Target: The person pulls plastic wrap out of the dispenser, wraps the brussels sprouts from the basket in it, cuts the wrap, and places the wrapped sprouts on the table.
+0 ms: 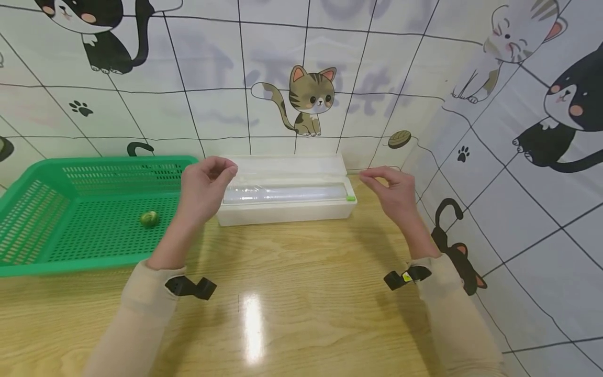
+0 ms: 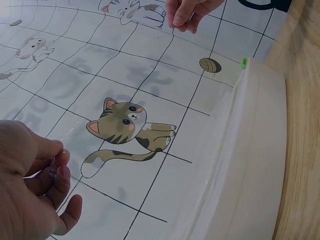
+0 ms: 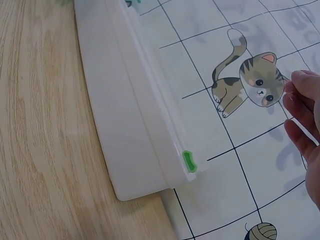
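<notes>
An open white cling film box [image 1: 287, 213] lies lengthwise by the wall, its lid [image 1: 292, 164] tipped back. Inside it is a shiny roll of clear cling film [image 1: 287, 193], and a green slider [image 1: 350, 198] sits at the right end of the front edge. Above the box's left end, my left hand [image 1: 202, 191] pinches the film between thumb and fingers; a crumpled bit of film [image 2: 52, 172] shows there in the left wrist view. My right hand [image 1: 393, 193] pinches with thumb and forefinger beyond the box's right end. The sheet between them is nearly invisible.
On the left stands a green plastic basket [image 1: 94, 266] holding a small round green vegetable [image 1: 149, 219]. A wall covering with cartoon cats [image 1: 311, 99] rises behind the box and along the right. Everything rests on a wood-grain table [image 1: 301, 293].
</notes>
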Tool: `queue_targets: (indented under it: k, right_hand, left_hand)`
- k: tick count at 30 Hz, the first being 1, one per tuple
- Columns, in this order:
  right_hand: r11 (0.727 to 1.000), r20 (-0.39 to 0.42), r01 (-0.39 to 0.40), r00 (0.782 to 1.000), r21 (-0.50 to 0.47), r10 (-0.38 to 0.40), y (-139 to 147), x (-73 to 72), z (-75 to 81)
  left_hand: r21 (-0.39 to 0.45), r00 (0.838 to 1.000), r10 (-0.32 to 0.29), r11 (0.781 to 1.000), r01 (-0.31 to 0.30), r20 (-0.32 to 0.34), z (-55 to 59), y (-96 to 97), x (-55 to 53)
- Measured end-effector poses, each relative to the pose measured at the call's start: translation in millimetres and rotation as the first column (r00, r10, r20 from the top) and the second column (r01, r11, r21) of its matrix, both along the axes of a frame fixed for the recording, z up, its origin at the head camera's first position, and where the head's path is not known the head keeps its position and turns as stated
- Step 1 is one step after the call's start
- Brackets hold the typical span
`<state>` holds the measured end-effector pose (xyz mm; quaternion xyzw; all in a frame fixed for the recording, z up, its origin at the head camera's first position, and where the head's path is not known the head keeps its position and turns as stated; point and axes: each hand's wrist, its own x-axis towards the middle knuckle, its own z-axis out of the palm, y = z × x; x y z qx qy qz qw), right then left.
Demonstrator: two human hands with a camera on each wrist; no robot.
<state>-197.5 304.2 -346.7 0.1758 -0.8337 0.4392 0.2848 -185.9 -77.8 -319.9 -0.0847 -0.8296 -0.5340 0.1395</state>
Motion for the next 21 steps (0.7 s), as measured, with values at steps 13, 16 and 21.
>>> queue_targets:
  k: [13, 16, 21]
  right_hand:
    - [0.991, -0.179, -0.123, 0.975, 0.052, 0.131, 2.7, 24.8, 22.3]
    - [0.99, -0.213, -0.127, 0.967, 0.066, 0.139, 3.3, 31.8, 27.2]
    - [0.985, -0.22, -0.158, 0.961, 0.069, 0.169, 4.9, 43.2, 34.4]
  left_hand:
    - [-0.052, 0.994, -0.089, 0.995, 0.086, -0.055, 19.7, -12.7, 19.6]
    - [-0.045, 0.993, -0.108, 0.993, 0.106, -0.053, 22.2, -15.3, 24.0]
    - [-0.009, 0.99, -0.138, 0.99, 0.138, -0.024, 25.4, -19.9, 32.7]
